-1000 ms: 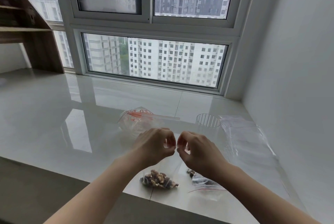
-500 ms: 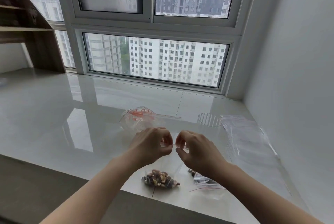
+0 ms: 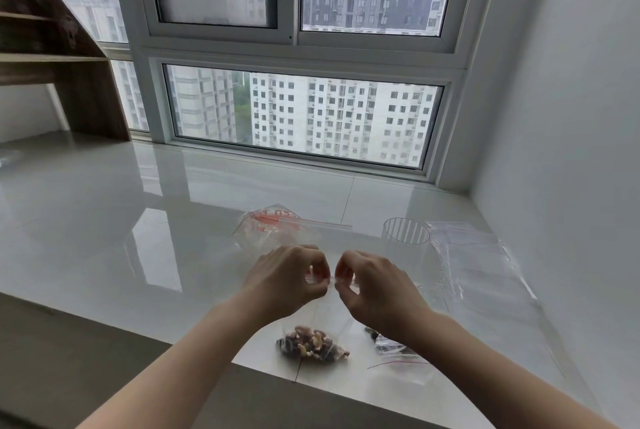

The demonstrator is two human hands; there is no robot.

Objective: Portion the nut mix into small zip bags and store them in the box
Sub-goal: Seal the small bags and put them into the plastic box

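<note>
- Left hand (image 3: 287,281) and right hand (image 3: 375,286) raised close together above the front part of the white tiled sill (image 3: 104,220), knuckles up, fingertips nearly meeting.
- Fingers of both hands curled, thumb against forefinger, pinching the top strip of a small zip bag (image 3: 323,321) from either end.
- Bag hanging down from that pinch, clear and slack, with the nut mix (image 3: 311,347) gathered in its bottom; bottom at or just above the sill near the front edge, contact not clear.
- Second small bag (image 3: 398,354) with a red zip line lying flat just right of the first, partly under the right forearm, also near the front edge, some dark pieces inside.
- Larger clear bag with red print (image 3: 273,226) lying beyond the hands, toward the middle of the sill.
- Clear ribbed cup (image 3: 406,238) upright to the right of that bag, just beyond the right hand.
- Stack of flat clear bags (image 3: 485,272) spread along the right side, close to the white wall, running from beside the cup toward the front edge.
- Broad bare stretch of glossy tile to the left of the hands and back toward the window (image 3: 304,116).
- Wooden shelf unit (image 3: 69,75) standing at the far left corner, well apart from everything else.
- Front edge of the sill dropping to a darker lower surface (image 3: 86,359) beneath the left forearm.
</note>
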